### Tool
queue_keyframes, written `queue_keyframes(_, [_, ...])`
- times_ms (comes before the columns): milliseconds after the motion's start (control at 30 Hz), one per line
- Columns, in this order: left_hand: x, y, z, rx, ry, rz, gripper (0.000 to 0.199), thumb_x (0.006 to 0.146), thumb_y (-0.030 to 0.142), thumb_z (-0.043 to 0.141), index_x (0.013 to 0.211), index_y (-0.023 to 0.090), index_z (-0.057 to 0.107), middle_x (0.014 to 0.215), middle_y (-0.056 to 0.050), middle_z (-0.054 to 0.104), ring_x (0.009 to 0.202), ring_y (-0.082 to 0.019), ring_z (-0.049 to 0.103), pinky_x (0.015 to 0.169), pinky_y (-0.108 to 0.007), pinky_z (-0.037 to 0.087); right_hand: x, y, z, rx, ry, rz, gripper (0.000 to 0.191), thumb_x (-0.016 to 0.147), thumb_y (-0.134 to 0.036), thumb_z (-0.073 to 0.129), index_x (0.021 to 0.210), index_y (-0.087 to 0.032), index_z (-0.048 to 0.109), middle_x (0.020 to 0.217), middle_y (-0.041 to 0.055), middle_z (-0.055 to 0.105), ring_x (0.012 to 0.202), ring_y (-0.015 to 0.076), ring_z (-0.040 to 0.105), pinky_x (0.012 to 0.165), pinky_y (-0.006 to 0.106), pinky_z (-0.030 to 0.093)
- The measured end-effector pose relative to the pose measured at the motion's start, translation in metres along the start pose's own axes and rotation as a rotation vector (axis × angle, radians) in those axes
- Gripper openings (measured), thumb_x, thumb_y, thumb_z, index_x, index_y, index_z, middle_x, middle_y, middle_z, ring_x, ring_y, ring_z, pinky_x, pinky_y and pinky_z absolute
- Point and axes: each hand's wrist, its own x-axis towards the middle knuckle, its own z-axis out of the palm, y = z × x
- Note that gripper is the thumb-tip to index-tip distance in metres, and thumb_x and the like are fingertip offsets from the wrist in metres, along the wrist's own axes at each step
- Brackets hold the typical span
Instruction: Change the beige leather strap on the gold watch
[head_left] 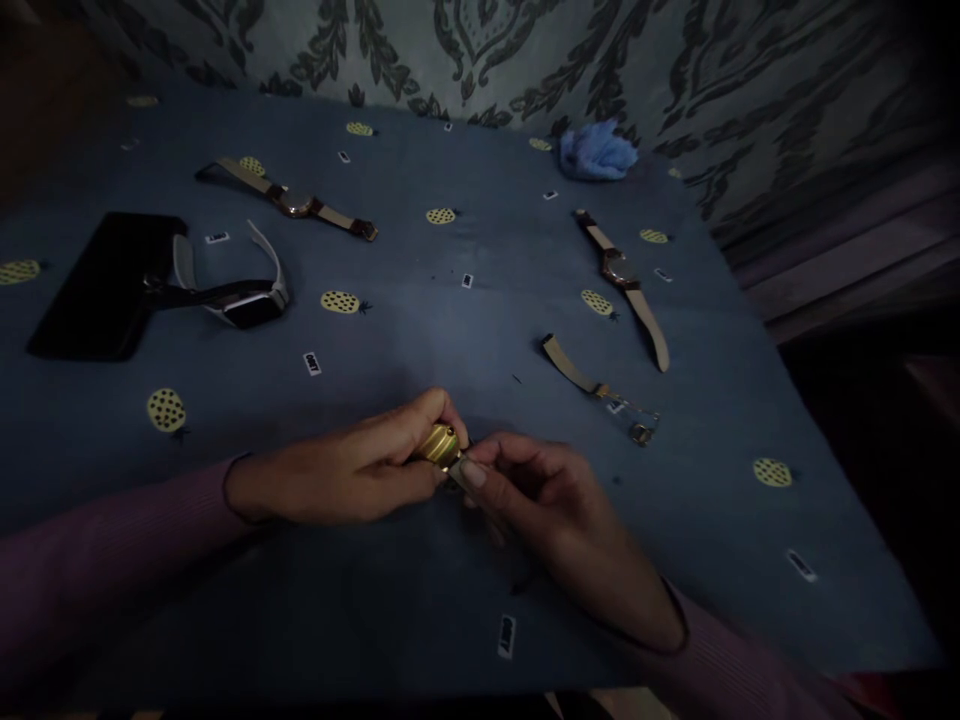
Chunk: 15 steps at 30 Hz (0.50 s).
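Between the thumb and fingers of my left hand (pixel 337 470) is a gold-coloured watch case (pixel 441 446), its shiny metal side facing up. My right hand (pixel 555 510) is closed in a pinch on a pale watch strap (pixel 463 472) at the edge of that case. Whether strap and case are joined there cannot be made out. Beyond my right hand lies a loose strap piece (pixel 571 368) with a gold buckle (pixel 641 433) at its near end. A brown-and-beige watch (pixel 621 268) rests farther back on the right.
The blue cloth (pixel 405 350) has printed pineapples and labels. At left lie a black flat case (pixel 109 285), a smartwatch (pixel 251 305) with a curved band, and another strapped watch (pixel 296 203). A crumpled blue cloth (pixel 598 150) sits by the patterned wall (pixel 480 60).
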Motion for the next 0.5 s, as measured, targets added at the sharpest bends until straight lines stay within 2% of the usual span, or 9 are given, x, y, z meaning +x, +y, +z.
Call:
queue_keyframes(233, [0.0021, 0.0003, -0.0002, -0.107, -0.004, 0.000, 0.011, 0.091, 0.019, 0.044, 0.102, 0.022, 0.043, 0.077, 0.005, 0.042, 0.062, -0.009, 0.034, 0.055, -0.022, 0.032, 0.0008, 0.0003, -0.0012, 0.015, -0.005, -0.018, 0.024, 0.079, -0.037, 0.075, 0.073, -0.016, 0.065, 0.058, -0.0051, 0.053, 0.047, 0.0064, 0.044, 0.046, 0.020, 0.037])
queue_keyframes(500, [0.0018, 0.0016, -0.0005, -0.115, -0.011, -0.013, 0.011, 0.090, 0.019, 0.045, 0.101, 0.022, 0.044, 0.077, 0.004, 0.041, 0.062, -0.009, 0.034, 0.054, -0.021, 0.032, 0.0001, -0.0010, -0.0009, 0.035, 0.004, -0.001, 0.025, 0.078, -0.039, 0.076, 0.073, -0.017, 0.066, 0.058, -0.0046, 0.053, 0.048, 0.0065, 0.044, 0.045, 0.020, 0.037])
